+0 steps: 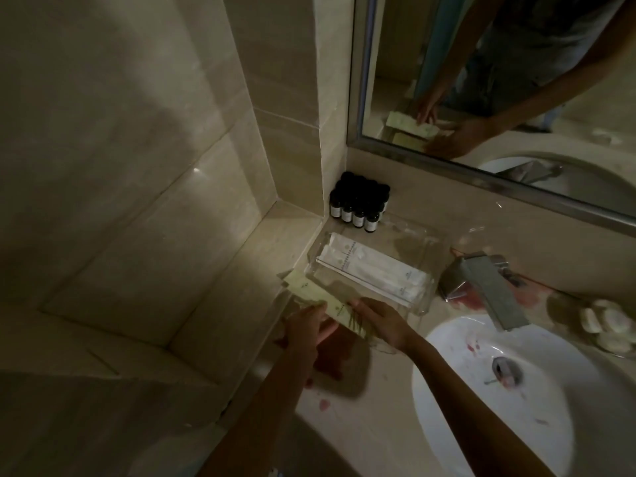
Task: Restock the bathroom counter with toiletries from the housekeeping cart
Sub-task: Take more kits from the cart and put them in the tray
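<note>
Closest in, both hands meet over the counter (361, 425). The left hand (308, 327) curls its fingers round the near end of the green packets (304, 287). The right hand (382, 321) lies on their right edge with fingers fairly straight; I cannot tell whether its thumb pinches from below. The packets hang fanned just past the fingertips, over the counter at the tray's near-left corner and not yet set down. I can count at least two, perhaps more under the top one. To do this step well, I judge they should be squared into one neat stack first, then laid flat with the printed side up, parallel to the clear tray (320, 249) just beyond the hands. That one tray holds long white sachets (375, 266), two for certain, possibly three. Off to the right of the right hand are one sink (447, 339) and one faucet (488, 284). Farthest from the hands, in the corner, stand the dark bottles (358, 204): four in the front row, with more rows behind that are too dim to count.
</note>
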The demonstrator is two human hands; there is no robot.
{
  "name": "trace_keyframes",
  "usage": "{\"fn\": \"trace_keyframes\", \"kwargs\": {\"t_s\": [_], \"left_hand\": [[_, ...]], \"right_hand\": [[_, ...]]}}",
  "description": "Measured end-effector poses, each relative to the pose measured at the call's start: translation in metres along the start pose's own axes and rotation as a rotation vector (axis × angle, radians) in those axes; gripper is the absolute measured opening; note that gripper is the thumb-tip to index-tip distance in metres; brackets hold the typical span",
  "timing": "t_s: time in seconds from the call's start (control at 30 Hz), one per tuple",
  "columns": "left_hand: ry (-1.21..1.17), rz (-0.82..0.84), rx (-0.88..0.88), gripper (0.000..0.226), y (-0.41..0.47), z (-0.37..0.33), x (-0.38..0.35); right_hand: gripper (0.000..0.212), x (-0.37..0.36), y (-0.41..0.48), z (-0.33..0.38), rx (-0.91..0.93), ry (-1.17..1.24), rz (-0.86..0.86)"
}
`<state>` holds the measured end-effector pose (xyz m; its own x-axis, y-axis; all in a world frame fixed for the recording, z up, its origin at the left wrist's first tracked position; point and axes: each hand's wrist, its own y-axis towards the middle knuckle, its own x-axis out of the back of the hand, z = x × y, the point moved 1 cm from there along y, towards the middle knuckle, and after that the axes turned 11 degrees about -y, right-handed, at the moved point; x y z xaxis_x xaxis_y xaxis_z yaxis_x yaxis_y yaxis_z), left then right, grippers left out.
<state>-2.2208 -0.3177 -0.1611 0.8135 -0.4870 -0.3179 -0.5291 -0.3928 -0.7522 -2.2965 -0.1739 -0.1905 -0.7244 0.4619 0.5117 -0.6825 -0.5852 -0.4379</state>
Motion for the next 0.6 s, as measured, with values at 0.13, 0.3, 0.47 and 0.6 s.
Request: {"fn": "trace_keyframes", "kwargs": {"t_s": [0.13,0.3,0.47,0.6], "left_hand": [[0.014,-0.065,0.07,0.024,0.012,0.006,-0.012],[0.071,-0.023,0.159,0.009,0.021,0.021,-0.011],[0.155,0.01,0.17,0.029,0.029,0.027,-0.01],[0.202,0.007,0.145,0.033,0.034,0.028,-0.002]], "right_hand": [[0.046,0.002,0.004,-0.006,0.042,-0.105,0.038],[0.044,0.006,0.006,-0.007,0.083,-0.426,0.025],[0.029,0.007,0.008,-0.01,0.065,-0.399,0.032],[0.031,0.003,0.011,-0.015,0.05,-0.415,0.017]]}}
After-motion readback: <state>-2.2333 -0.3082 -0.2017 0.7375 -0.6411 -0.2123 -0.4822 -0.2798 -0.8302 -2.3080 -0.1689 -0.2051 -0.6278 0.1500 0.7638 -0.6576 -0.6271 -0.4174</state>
